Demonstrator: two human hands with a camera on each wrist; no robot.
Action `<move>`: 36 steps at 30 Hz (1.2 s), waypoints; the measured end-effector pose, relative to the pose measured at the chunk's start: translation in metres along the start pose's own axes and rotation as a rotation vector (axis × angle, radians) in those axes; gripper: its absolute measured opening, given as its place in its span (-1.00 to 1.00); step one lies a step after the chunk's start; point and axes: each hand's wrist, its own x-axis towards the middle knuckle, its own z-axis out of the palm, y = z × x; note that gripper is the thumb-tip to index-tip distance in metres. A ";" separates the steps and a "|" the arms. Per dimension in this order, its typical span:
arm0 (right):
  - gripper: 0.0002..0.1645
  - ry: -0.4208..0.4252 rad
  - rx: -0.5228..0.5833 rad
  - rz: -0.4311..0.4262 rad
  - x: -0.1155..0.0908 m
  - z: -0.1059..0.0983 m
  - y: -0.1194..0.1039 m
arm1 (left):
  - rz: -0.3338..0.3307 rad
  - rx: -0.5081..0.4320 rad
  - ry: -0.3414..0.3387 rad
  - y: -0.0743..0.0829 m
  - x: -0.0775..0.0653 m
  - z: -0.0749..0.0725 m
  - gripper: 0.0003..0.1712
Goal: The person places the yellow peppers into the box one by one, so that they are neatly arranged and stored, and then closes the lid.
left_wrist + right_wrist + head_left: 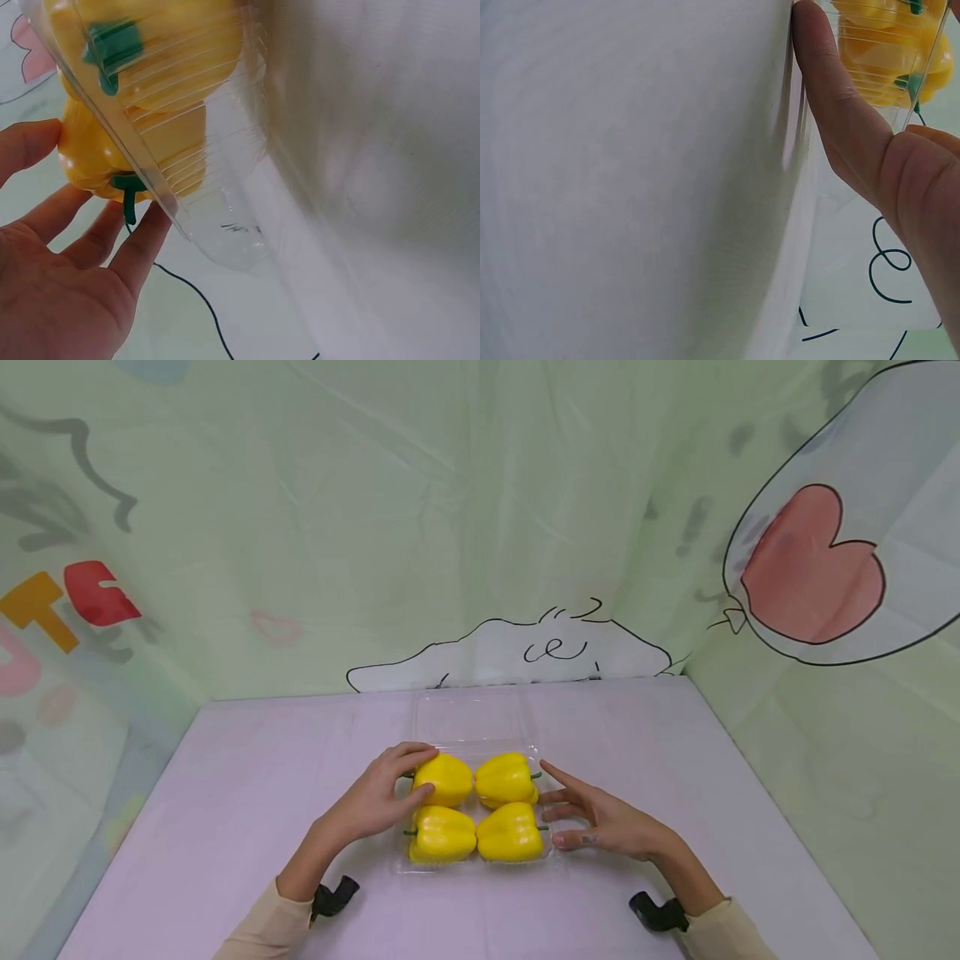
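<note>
Inside the clear plastic container (229,161), four yellow bell peppers were counted, set two by two, their upper parts standing above its rim. The far-left pepper (447,779) occupied the container's back left corner, and the far-right pepper (504,778) the back right. The near-left pepper (444,833) and the near-right pepper (512,832) filled the front half. Green stems pointed outward to the container's left and right sides.

At the container's left side, the left hand (380,792) was found pinching the far-left pepper, thumb on the near side and fingers on the far side. Beyond the container's right wall, the right hand (611,821) was spread, fingers apart and directed toward the peppers, gripping nothing; contact between its fingertips and the wall could not be determined.

The clear lid (471,718) lay folded back behind the container. Beneath the container was a pale lilac tabletop (225,802). Black wrist mounts (657,912) were noted in front of it, one on either side, beside beige sleeves (727,933). Behind the container hung a pale green cloth backdrop (375,543); to the container's right, it bore a balloon drawing with a red heart (813,568).
</note>
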 end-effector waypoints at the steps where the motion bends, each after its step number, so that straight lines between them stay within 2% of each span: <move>1: 0.32 0.001 0.001 0.001 0.000 0.000 0.000 | 0.001 0.004 -0.002 0.000 0.000 0.000 -0.41; 12: 0.32 -0.004 -0.021 -0.013 -0.001 0.000 -0.001 | 0.018 -0.029 -0.066 0.006 0.003 -0.009 -0.37; 24: 0.31 -0.008 -0.029 -0.018 -0.001 0.000 -0.002 | 0.026 -0.059 -0.072 0.002 0.003 -0.008 -0.36; 31: 0.31 -0.008 -0.042 -0.022 -0.001 -0.001 -0.001 | -0.010 -0.079 -0.089 0.001 0.005 -0.007 -0.36; 36: 0.31 -0.012 -0.045 -0.027 -0.001 -0.001 -0.001 | -0.026 -0.051 -0.094 0.001 0.006 -0.005 -0.36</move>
